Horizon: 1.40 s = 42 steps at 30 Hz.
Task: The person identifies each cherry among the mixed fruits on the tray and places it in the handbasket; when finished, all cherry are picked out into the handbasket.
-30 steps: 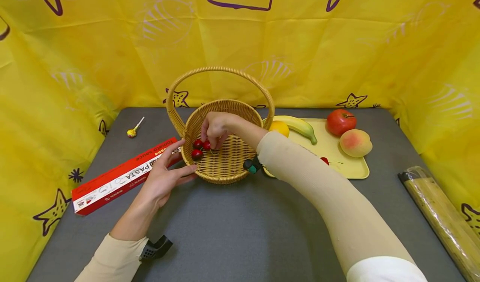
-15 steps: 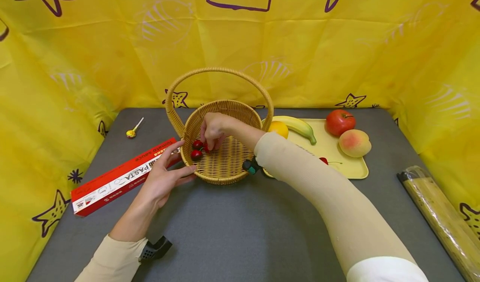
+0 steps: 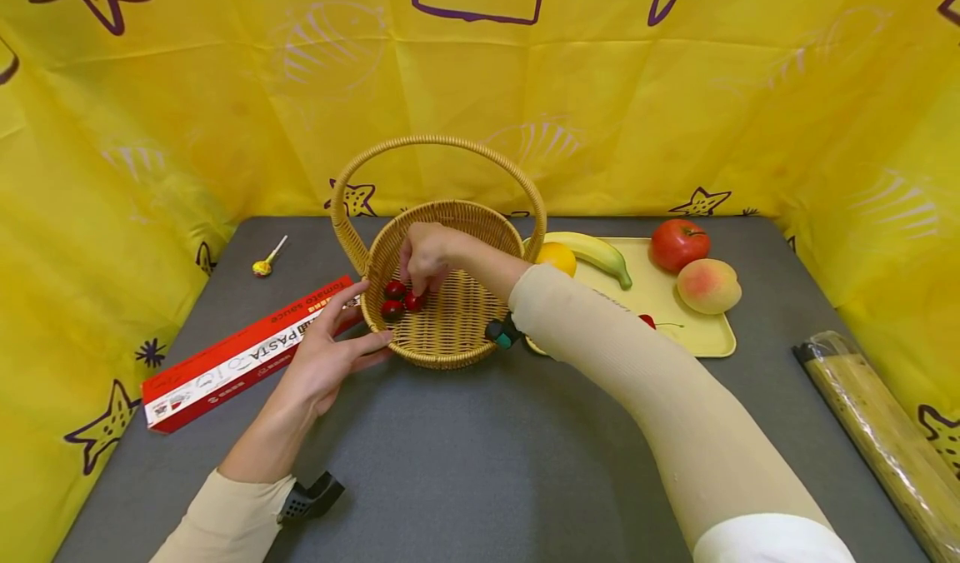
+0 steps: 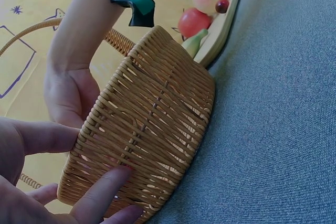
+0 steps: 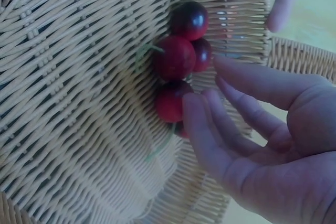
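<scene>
My left hand (image 3: pixel 330 355) holds the left side of a round wicker basket (image 3: pixel 450 355), with fingers (image 4: pixel 107 190) against the outer weave and at the rim. Inside, dark red cherries (image 3: pixel 392 310) with green stems cluster against the left wall. My right hand (image 3: pixel 431 255) reaches down into the basket from the right. In the right wrist view, one fingertip is right at a cherry (image 5: pixel 170 103), while the thumb and fingers stand apart with nothing gripped between them. The right hand hides part of the basket's floor in the head view.
Right of the basket, a pale yellow tray (image 3: pixel 705 338) bears a banana (image 3: pixel 592 251), an orange (image 3: pixel 557 258), a red tomato-like fruit (image 3: pixel 678 245), a peach (image 3: pixel 708 286) and another cherry (image 3: pixel 647 321). A pasta box (image 3: pixel 247 355) and lollipop (image 3: pixel 262 267) lie left; a clear-wrapped bundle (image 3: pixel 870 430) lies far right.
The cherry by my right fingertips has shifted slightly toward the basket's front, close to the other cherries. The right fingers have moved a little; my left hand stays on the basket.
</scene>
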{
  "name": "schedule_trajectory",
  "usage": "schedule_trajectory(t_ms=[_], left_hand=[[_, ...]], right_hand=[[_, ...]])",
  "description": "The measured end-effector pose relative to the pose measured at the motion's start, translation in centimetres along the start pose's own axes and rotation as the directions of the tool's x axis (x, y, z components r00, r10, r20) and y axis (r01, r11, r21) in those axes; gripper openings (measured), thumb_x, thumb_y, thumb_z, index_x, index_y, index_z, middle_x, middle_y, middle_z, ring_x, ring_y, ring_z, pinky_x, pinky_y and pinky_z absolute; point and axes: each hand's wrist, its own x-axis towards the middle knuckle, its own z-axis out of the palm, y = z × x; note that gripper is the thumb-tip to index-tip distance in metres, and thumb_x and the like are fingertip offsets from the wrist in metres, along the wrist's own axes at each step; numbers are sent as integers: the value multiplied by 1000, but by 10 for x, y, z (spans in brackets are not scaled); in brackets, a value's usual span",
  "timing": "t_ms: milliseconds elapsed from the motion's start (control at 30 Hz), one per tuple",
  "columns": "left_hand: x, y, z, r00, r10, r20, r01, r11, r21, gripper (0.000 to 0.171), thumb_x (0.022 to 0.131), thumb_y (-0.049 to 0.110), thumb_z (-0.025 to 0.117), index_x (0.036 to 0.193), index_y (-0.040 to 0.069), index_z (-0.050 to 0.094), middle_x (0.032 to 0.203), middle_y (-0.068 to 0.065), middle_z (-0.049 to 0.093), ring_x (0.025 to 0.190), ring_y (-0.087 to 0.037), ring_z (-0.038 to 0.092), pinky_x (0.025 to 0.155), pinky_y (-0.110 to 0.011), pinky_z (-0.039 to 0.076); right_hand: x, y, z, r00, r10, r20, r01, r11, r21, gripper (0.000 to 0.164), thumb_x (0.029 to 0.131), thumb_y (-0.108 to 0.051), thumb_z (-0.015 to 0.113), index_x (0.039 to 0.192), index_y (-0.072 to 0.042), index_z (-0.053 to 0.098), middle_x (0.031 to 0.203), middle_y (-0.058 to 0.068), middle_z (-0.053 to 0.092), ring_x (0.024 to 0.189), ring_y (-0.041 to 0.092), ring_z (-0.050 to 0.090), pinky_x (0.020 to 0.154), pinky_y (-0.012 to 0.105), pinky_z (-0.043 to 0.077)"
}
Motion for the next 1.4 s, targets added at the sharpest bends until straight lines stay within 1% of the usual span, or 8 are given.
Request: schedule_trajectory(t_ms=[167,300,500,700,800,933,1167,1400], left_hand=[[1,0,0,1000,2,2,-2,1000,0,83,85,0,71,151,23,28,143,-21,32,112,-39,58,87,-50,53],[1,0,0,1000,6,0,-6,1000,4,83,84,1,72,151,23,28,143,-21,33,111,-38,58,87,-49,53],[1,0,0,1000,7,5,-7,1000,2,84,83,1,73,151,23,28,143,-22,32,110,-36,60,87,-50,53],[1,-1,-1,1000,-3,5,3,1000,1,84,83,3,73,151,23,28,144,-21,31,111,-37,59,88,-50,52],[2,-1,-1,1000,-2,8,2,1000,-1,84,83,3,73,151,23,28,144,-21,31,111,-37,58,88,-51,52],[2,-1,-1,1000,-1,9,1,1000,-5,84,83,3,74,151,23,28,144,-21,31,111,-36,59,88,-51,52],[3,-2,-1,1000,7,13,-6,1000,-13,85,83,2,74,151,23,28,144,-22,30,110,-35,59,88,-50,52],[2,-2,0,1000,4,15,-4,1000,-12,84,83,3,74,151,23,29,144,-22,29,111,-35,59,88,-51,52]], right_hand=[[-7,-2,-5,999,-34,-5,34,999,-3,29,74,-1,80,102,-4,72,99,8,65,82,24,69,74,34,60],[-10,-4,-8,998,-64,-8,64,998,0,29,76,-3,79,104,-5,72,98,9,65,82,26,68,76,35,60],[-17,-7,-12,994,-102,-35,103,994,31,25,76,-6,79,101,-7,72,95,7,63,80,25,66,72,34,60],[-30,-9,-18,982,-183,-47,186,981,60,23,80,-9,76,102,-6,70,85,7,65,74,25,64,63,29,59],[-38,-8,-21,976,-213,-37,215,971,105,24,82,-9,73,105,-4,69,85,8,68,77,28,65,62,28,58],[-48,-4,-22,966,-255,-32,257,951,172,23,84,-7,70,106,-3,66,92,9,70,79,26,65,65,30,58],[-65,2,-21,942,-322,-96,335,924,184,20,83,-10,73,102,-6,68,94,8,65,86,27,63,67,30,59],[-80,8,-20,916,-375,-145,399,891,217,15,82,-8,75,95,-10,68,94,8,64,85,21,62,70,30,59]])
